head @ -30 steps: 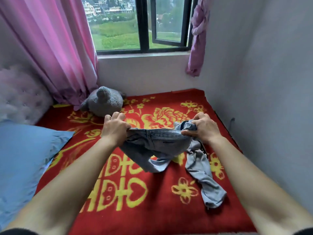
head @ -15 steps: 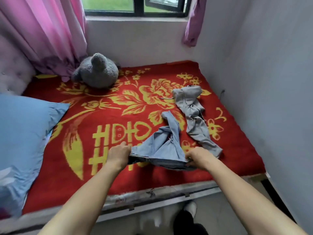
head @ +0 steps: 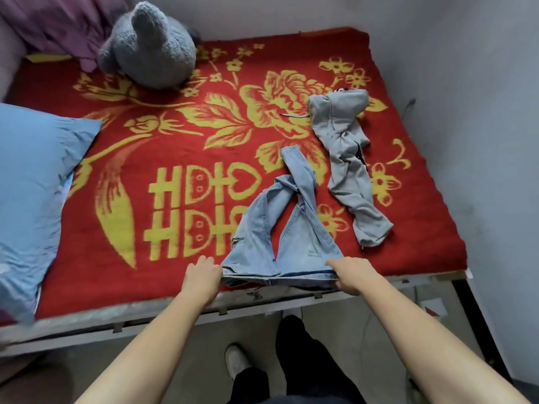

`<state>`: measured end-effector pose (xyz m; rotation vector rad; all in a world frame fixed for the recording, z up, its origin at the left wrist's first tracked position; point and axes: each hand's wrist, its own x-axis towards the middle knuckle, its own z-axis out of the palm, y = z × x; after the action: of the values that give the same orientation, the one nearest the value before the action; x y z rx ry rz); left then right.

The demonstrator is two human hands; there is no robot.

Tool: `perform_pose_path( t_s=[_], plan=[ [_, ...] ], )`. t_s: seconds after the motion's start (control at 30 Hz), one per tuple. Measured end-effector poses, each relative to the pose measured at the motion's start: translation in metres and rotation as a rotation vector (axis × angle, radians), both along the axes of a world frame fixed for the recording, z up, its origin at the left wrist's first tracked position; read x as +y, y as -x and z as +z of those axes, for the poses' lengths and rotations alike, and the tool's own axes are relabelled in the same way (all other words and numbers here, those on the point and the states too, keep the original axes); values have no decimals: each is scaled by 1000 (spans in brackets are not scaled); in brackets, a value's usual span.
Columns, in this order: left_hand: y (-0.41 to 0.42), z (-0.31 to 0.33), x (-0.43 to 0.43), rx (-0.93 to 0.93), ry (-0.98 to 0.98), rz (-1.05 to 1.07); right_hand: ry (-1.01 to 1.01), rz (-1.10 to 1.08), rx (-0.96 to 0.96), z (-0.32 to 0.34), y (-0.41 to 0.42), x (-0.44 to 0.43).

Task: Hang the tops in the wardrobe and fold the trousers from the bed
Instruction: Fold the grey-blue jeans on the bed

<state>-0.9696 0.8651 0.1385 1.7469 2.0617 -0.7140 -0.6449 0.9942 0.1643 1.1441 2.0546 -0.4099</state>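
Two hands hold one pair of light blue jeans (head: 262, 228) by the waistband (head: 277, 279), right at the near edge of the bed. The left hand (head: 202, 275) has its grip curled round the waistband's left end, knuckles up, fingers tucked over the denim. The right hand (head: 347, 274) pinches the right end the same way, thumb side under and fingers folded on top. Between the two grips the waistband is pulled out straight, just above the bed's edge.

From there the jeans lie away from the person across the red and yellow blanket (head: 163, 135). The two legs spread apart near the waist, then cross and twist over each other farther up, one cuff pointing toward the big yellow flower. A small rip (head: 237, 239) shows on the left leg.

Just to the right of the jeans, apart from them, a pair of grey sweatpants (head: 347, 158) lies crumpled in a long strip, the waist end farthest from the person.

At the far left corner of the bed a grey plush toy (head: 148, 45) sits against the pink curtain (head: 58, 21). A blue pillow (head: 32, 176) fills the left side of the bed. The bed's pale frame (head: 145, 313) runs along the near edge, and below it I see the person's dark trouser leg (head: 300, 360) and a light shoe (head: 236, 363) on the floor. A grey wall (head: 466, 83) closes the right side.
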Motion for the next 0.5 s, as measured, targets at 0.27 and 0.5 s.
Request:
perform_pose_path(
  t_s=[0.27, 0.5],
  plan=[
    [15, -15, 84, -218, 66, 427, 115, -86, -72, -15, 23, 92],
    [68, 90, 251, -388, -401, 613, -292, -97, 163, 86, 83, 265]
  ],
)
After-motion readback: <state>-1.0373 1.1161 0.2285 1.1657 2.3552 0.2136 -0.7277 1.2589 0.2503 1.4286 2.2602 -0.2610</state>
